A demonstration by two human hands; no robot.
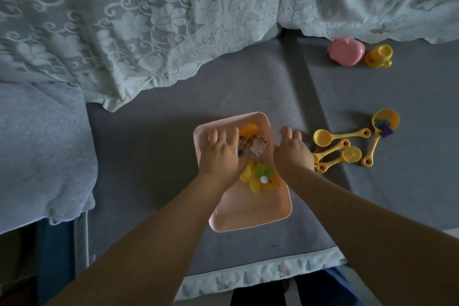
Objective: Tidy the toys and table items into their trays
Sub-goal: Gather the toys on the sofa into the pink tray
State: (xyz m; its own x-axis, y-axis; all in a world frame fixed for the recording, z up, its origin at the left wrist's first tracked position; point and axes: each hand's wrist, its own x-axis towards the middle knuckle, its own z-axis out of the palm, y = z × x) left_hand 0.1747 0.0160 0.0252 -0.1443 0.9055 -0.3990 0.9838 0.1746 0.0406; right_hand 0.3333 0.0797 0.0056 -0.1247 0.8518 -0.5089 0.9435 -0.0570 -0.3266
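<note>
A pink tray [248,213] lies on the grey cushion. Its far half holds a yellow and green flower toy [258,179], a small printed packet [259,148] and an orange piece [248,129]. My left hand [218,154] is palm down over the tray's far left part, fingers spread on the toys there. My right hand [293,154] sits at the tray's right rim, fingers bent down, covering the near ends of several yellow measuring spoons [340,135]. Whether it grips anything is hidden.
A larger yellow spoon [386,119] holds blue and purple bits. A pink toy [346,51] and a yellow cup [378,56] stand at the far right. Lace cloth [149,20] covers the back, a grey blanket [37,144] lies left, and the cushion's trimmed edge [248,278] is near me.
</note>
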